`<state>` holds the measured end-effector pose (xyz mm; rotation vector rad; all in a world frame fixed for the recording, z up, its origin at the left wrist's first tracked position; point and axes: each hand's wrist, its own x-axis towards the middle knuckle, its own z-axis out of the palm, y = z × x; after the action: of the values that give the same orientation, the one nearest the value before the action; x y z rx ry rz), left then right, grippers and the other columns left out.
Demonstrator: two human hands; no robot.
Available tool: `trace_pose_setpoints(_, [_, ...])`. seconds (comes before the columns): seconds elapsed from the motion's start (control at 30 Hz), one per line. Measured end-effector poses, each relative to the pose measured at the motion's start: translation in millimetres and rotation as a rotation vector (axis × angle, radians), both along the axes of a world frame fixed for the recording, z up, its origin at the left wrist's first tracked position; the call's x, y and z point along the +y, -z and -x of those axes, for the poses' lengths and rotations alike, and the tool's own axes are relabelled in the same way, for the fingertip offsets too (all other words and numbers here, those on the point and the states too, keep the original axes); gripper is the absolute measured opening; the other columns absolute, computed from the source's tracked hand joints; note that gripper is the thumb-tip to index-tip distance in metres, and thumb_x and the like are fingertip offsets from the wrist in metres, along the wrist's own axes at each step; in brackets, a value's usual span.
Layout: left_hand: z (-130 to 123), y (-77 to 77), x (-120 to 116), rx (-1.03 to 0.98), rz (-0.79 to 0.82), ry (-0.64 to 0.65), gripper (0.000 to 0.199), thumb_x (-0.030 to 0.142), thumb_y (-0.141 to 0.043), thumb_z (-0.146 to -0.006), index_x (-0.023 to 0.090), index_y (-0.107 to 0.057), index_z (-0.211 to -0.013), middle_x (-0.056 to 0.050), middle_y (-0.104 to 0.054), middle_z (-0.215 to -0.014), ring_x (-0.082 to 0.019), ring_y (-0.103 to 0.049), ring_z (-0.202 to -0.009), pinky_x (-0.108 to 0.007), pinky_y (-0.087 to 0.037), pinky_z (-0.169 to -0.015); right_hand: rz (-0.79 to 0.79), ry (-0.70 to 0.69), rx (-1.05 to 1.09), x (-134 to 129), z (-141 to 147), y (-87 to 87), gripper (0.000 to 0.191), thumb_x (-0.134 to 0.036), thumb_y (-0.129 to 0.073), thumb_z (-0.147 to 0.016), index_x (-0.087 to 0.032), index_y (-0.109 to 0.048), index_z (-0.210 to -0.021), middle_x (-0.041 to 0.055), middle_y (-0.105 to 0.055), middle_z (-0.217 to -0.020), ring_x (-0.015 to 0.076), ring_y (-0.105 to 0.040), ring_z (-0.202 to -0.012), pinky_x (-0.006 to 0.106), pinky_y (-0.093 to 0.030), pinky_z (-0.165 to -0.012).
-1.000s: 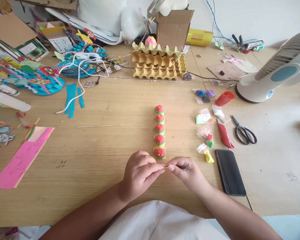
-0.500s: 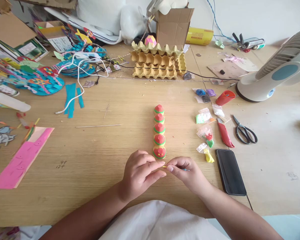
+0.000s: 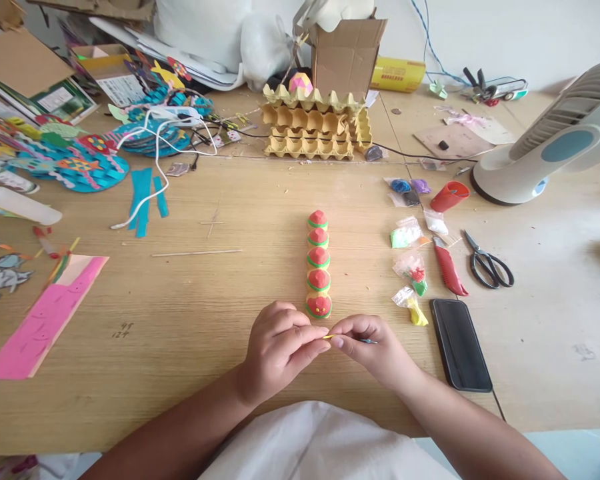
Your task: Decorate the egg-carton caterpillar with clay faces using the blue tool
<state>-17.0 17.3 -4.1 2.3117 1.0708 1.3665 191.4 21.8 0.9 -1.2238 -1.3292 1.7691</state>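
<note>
Carefully, our left fingers and right fingers pinch a thin yellow piece; probably light, soft, best held by its ends.

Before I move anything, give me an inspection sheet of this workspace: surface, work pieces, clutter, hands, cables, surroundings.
Surface: wooden table, with small handwriting and scattered crumbs.
Work pieces: row of five red domes with green bands; nearest one has two yellow dots.
Clutter: pink strip and blue strips left; phone, scissors and small bags right; egg cartons behind.
Hands: right hand pinches a thin yellow piece; left hand has fingertips beside it, contact unclear.
Cables: white cable looped left; black cable along the back, reaching the fan.
Surroundings: cardboard box and white wall behind; other people, nothing seen.
</note>
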Motion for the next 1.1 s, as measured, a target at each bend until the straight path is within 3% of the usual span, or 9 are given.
trace_pose_setpoints(0.1, [0.0, 1.5, 0.0, -0.001, -0.014, -0.008, 0.019, 0.027, -0.071, -0.093, 0.022, -0.070, -0.112, -0.001, -0.068, -0.085, -0.014, -0.061, -0.077, -0.032, -0.051, -0.075, -0.017, -0.010, 0.003, 0.4, -0.1, -2.4, 0.031, -0.048, -0.076, -0.085, -0.018, -0.080, -0.080, 0.0035, -0.072, -0.073, 0.0123, -0.053, -0.062, 0.026, -0.042, -0.060])
trace_pose_setpoints(0.33, [-0.7, -1.6, 0.0, -0.006, 0.006, 0.006, 0.017, 0.014, -0.071, -0.091, 0.023, -0.071, -0.105, 0.000, -0.068, -0.081, -0.014, -0.057, -0.076, -0.030, -0.049, -0.073, -0.028, -0.006, -0.031, 0.4, -1.1, -1.0, 0.031, -0.049, -0.079, -0.081, -0.018, -0.081, -0.081, 0.0013, -0.067, -0.066, 0.0110, -0.046, -0.058, 0.025, -0.037, -0.055])
trace_pose_setpoints(0.7, [-0.3, 1.3, -1.1, -0.003, 0.001, 0.018, 0.021, 0.017, -0.074, -0.089, 0.021, -0.070, -0.110, -0.001, -0.069, -0.085, -0.015, -0.059, -0.078, -0.032, -0.049, -0.076, -0.010, -0.009, -0.002, 0.0, -0.1, -1.9, 0.031, -0.049, -0.076, -0.085, -0.018, -0.078, -0.079, 0.0025, -0.070, -0.072, 0.0121, -0.050, -0.061, 0.026, -0.040, -0.060])
trace_pose_setpoints(1.1, [-1.0, 0.2, -1.0, -0.001, 0.002, 0.010, 0.017, 0.012, -0.073, -0.088, 0.021, -0.071, -0.103, 0.000, -0.067, -0.081, -0.014, -0.056, -0.077, -0.031, -0.049, -0.075, -0.009, -0.006, 0.007, -0.5, -0.4, -1.8, 0.031, -0.047, -0.076, -0.085, -0.017, -0.076, -0.079, 0.0003, -0.064, -0.068, 0.0104, -0.044, -0.060, 0.025, -0.035, -0.057])
